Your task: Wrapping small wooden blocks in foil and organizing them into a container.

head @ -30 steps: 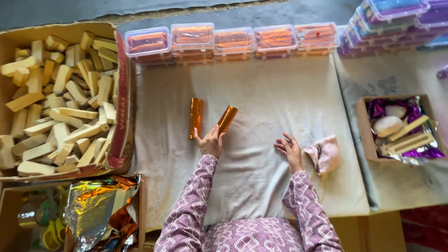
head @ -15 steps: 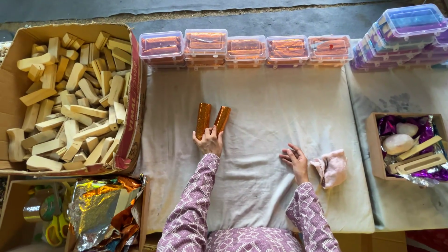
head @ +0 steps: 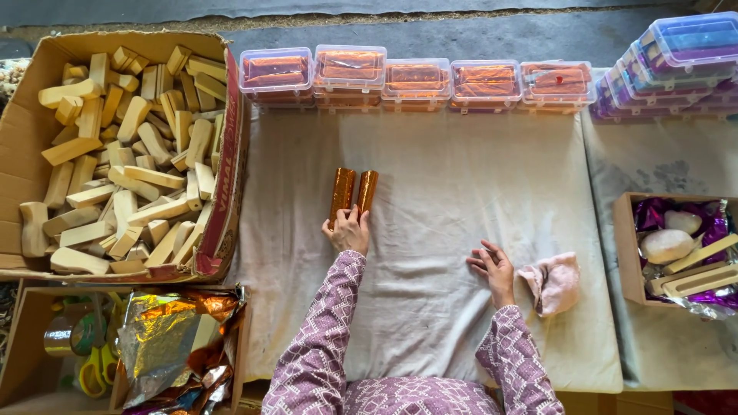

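Your left hand (head: 347, 232) rests fingertips on the near ends of two foil-wrapped sticks (head: 352, 190) lying side by side mid-tabletop (head: 446, 177), not clamped around them. They look stiff, light and slippery, so I'd pinch the long sides. Right hand (head: 494, 267) lies open and flat, holding nothing, beside the pink cloth (head: 553, 280).

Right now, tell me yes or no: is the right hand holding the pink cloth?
No. The right hand lies flat on the grey sheet, and the pink cloth sits just beside it, not gripped.

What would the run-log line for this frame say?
left hand: touching two orange foil-wrapped blocks lying side by side | right hand: flat on grey cloth, beside crumpled pink rag
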